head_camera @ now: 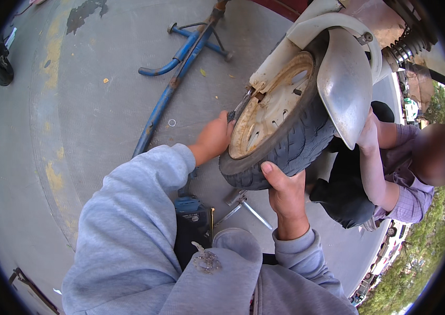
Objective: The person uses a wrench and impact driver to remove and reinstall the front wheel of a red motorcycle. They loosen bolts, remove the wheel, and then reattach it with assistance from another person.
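Observation:
A small scooter-type wheel with a worn black tyre and a cream, rust-stained rim sits tilted beneath a white fork cover. My left hand is closed around the dark handle of a slim metal tool, probably a screwdriver. Its tip reaches the hub area at the lower end of the fork cover, where the exact contact is hidden. With its thumb on the tread, my right hand grips the tyre's lower side. A silver mudguard curves over the tyre.
A co-worker crouches at the right, one hand at the mudguard. A blue metal stand lies on the grey floor, with a metal ring beside it. Below the wheel are a blue-and-black power tool and a T-shaped metal wrench.

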Motion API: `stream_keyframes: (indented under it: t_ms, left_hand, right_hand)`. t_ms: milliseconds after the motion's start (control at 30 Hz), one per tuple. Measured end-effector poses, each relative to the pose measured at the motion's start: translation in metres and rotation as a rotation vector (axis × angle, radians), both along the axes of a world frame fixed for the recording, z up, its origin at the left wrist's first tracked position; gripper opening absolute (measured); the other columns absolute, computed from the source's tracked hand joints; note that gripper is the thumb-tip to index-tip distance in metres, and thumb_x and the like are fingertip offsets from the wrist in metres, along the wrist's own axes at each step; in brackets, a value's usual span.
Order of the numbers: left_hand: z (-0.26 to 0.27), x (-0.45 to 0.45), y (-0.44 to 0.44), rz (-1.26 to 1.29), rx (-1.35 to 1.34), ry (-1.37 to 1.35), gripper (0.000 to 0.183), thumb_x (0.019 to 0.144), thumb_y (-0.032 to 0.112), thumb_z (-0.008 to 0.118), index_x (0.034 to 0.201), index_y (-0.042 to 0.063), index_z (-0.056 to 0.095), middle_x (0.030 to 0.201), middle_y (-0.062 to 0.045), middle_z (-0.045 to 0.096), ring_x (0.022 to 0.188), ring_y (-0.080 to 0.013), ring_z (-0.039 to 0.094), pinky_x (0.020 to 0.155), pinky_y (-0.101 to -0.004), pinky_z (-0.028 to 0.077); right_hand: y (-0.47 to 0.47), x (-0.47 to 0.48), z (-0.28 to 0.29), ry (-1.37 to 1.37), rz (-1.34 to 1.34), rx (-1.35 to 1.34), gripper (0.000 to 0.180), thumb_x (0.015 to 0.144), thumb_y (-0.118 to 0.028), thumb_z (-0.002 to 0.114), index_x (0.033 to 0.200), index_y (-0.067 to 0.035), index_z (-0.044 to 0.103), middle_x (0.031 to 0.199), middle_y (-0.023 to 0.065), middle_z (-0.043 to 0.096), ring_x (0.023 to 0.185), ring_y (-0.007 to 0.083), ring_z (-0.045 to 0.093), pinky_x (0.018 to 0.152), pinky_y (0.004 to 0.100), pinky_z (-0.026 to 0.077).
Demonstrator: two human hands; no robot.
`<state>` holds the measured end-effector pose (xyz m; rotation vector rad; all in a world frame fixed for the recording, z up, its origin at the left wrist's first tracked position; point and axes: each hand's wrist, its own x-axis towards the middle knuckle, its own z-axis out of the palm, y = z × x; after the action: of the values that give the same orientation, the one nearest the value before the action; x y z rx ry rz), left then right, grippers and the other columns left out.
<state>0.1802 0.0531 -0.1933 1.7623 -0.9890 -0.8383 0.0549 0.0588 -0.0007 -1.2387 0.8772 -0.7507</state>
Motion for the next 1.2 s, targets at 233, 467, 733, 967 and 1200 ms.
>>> stream_keyframes:
  t_ms: [233, 467, 733, 967, 1200]
  left_hand:
    - [-0.04, 0.02, -0.026, -0.059, 0.024, -0.198, 0.026, 0.094, 0.027, 0.051, 0.106, 0.005, 0.045, 0.076, -0.023, 0.064, 0.072, -0.0438, 0.062, 0.065, -0.0511, 0.048]
    - [-0.049, 0.033, -0.02, -0.158, -0.04, -0.186, 0.025, 0.094, 0.026, 0.052, 0.106, 0.006, 0.043, 0.08, -0.023, 0.063, 0.074, -0.0433, 0.06, 0.063, -0.0518, 0.045]
    - [-0.031, 0.069, -0.014, -0.131, -0.2, -0.317, 0.021, 0.095, 0.025, 0.051, 0.103, 0.005, 0.046, 0.084, -0.023, 0.062, 0.078, -0.044, 0.058, 0.068, -0.0518, 0.044]
    - [-0.015, 0.064, 0.023, -0.096, 0.091, -0.126, 0.022, 0.096, 0.022, 0.05, 0.1, 0.001, 0.048, 0.079, -0.026, 0.061, 0.078, -0.0466, 0.058, 0.066, -0.0499, 0.045]
    - [0.044, 0.036, 0.02, -0.236, 0.12, -0.16, 0.026, 0.095, 0.024, 0.049, 0.097, -0.001, 0.051, 0.079, -0.027, 0.06, 0.076, -0.0452, 0.059, 0.067, -0.0492, 0.046]
  right_hand:
    - [-0.009, -0.002, 0.01, 0.138, 0.052, 0.084, 0.075, 0.076, -0.017, 0.07, 0.137, 0.003, 0.034, 0.13, 0.0125, 0.05, 0.118, 0.0241, 0.05, 0.104, 0.0365, 0.037]
    - [-0.011, -0.003, 0.012, 0.091, 0.022, 0.076, 0.052, 0.075, -0.004, 0.07, 0.122, 0.004, 0.049, 0.112, 0.008, 0.059, 0.099, 0.0161, 0.057, 0.091, 0.0312, 0.045]
    - [-0.003, -0.002, 0.006, 0.042, 0.031, 0.013, 0.049, 0.077, -0.004, 0.07, 0.122, 0.003, 0.051, 0.111, 0.007, 0.06, 0.1, 0.0157, 0.056, 0.092, 0.0305, 0.044]
    - [-0.004, -0.005, 0.007, 0.045, 0.073, 0.039, 0.047, 0.076, -0.003, 0.07, 0.12, 0.002, 0.052, 0.108, 0.0061, 0.061, 0.096, 0.0141, 0.057, 0.088, 0.029, 0.046]
    - [-0.004, -0.004, 0.004, 0.027, 0.072, 0.049, 0.048, 0.076, -0.004, 0.071, 0.119, 0.002, 0.052, 0.107, 0.0056, 0.061, 0.095, 0.0132, 0.058, 0.087, 0.0284, 0.047]
